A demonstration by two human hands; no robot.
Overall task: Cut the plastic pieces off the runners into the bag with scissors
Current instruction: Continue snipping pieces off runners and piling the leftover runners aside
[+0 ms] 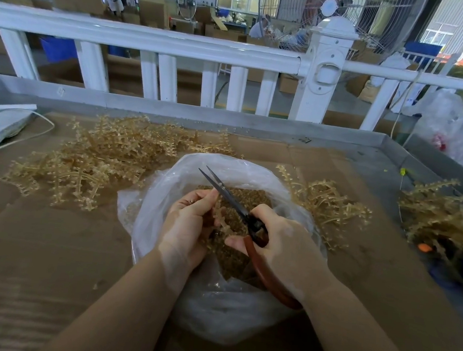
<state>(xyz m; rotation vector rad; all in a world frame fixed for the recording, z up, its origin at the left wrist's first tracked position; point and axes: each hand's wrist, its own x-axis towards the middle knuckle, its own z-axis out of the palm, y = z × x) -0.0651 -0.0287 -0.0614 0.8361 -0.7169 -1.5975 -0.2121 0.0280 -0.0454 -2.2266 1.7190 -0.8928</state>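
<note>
Clear plastic bag (pixel 163 197) sat near centre on cardboard-covered table (pixel 34 241), mouth open, amber cut pieces (pixel 234 256) heaped inside. Left hand (pixel 188 227) pinched amber runner (pixel 221 219) over bag mouth. Right hand (pixel 280 248) gripped scissors (pixel 231 198), red-brown handles, dark blades slightly parted, tips pointing far-left. Tangled amber runner pile (pixel 98 162) far left; smaller pile (pixel 326 204) right of bag; another pile (pixel 441 218) far right.

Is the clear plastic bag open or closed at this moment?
Open. The plastic bag has its mouth spread wide on the cardboard, and cut pieces lie visible inside, below both hands.
</note>
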